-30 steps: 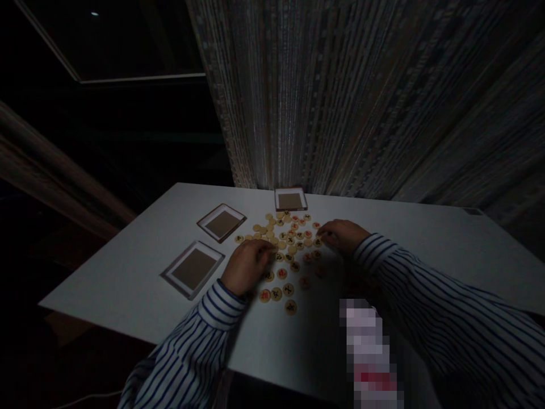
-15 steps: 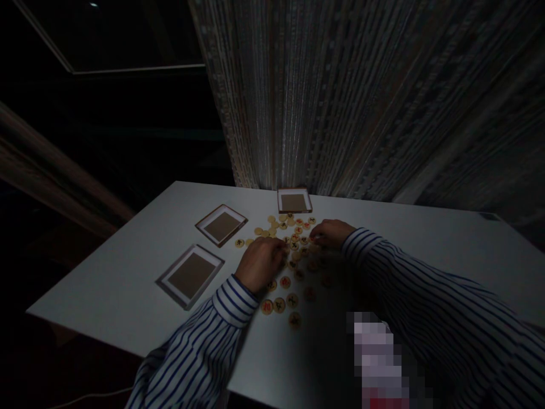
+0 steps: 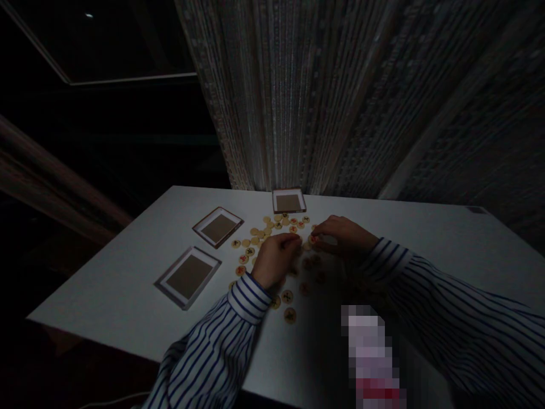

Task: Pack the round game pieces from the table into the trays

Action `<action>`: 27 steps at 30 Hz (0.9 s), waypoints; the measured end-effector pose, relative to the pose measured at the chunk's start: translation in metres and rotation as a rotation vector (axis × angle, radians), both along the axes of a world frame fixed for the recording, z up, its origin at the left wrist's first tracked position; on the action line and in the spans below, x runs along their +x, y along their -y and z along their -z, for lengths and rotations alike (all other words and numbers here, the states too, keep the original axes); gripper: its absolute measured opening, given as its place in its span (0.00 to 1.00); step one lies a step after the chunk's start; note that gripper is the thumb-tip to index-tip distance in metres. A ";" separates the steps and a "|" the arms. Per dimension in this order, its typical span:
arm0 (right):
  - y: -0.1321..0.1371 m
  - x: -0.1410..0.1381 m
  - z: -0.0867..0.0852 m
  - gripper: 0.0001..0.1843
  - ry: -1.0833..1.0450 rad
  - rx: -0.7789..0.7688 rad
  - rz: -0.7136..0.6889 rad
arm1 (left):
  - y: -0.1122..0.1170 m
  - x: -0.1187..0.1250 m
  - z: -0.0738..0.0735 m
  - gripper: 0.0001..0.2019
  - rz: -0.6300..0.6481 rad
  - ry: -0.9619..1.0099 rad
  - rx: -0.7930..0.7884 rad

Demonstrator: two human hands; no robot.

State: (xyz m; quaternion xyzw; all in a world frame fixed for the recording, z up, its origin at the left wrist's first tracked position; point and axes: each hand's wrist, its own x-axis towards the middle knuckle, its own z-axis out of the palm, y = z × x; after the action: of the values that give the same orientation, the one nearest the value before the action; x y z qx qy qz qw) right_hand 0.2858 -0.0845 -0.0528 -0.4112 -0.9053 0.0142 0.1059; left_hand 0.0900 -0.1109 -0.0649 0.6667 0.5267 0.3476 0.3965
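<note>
Round wooden xiangqi pieces with red or black characters, such as one black-marked piece (image 3: pixel 287 296), lie scattered over the white table (image 3: pixel 106 284). Some are plain side up, like the pale piece (image 3: pixel 246 243). My right hand (image 3: pixel 347 236) has its thumb and fingertips closed around the edges of a red-marked xiangqi piece (image 3: pixel 313 240). Just left of it, my left hand (image 3: pixel 276 260) is above the pieces with thumb and fingers pressed together. Whatever sits in that pinch is hidden. Several pieces lie partly under my left hand, others in the dark shadow between my forearms.
Three shallow box parts rest around the pieces: a grey-rimmed one (image 3: pixel 187 278) at the left, a brown-rimmed one (image 3: pixel 218 227) behind it, and another box part (image 3: pixel 289 201) at the back edge. A string curtain (image 3: pixel 289 102) hangs behind the table.
My left hand has moved right, uncovering red- and black-marked pieces at its left. My right hand has shifted slightly right, and a red-marked piece now shows between its fingertips. The view has shifted slightly.
</note>
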 end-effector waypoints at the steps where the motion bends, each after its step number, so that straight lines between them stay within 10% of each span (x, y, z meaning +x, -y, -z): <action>1: 0.007 0.005 -0.002 0.14 -0.042 0.032 -0.022 | 0.002 0.006 0.000 0.11 0.009 0.083 -0.052; 9: 0.052 0.042 -0.005 0.14 -0.119 0.117 -0.031 | 0.026 0.056 -0.005 0.07 0.124 0.360 -0.310; 18: 0.066 0.097 0.021 0.12 0.045 -0.050 0.151 | 0.031 0.076 0.017 0.08 0.207 0.063 -0.104; 27: 0.063 0.085 0.025 0.11 0.409 -0.171 0.246 | 0.029 0.072 0.023 0.12 0.272 -0.174 -0.001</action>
State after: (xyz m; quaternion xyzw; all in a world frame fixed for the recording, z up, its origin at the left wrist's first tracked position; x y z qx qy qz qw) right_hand 0.3712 -0.1471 -0.0773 -0.5202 -0.8464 -0.0058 -0.1136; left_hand 0.1621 -0.1397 -0.0879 0.7592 0.4641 0.2315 0.3933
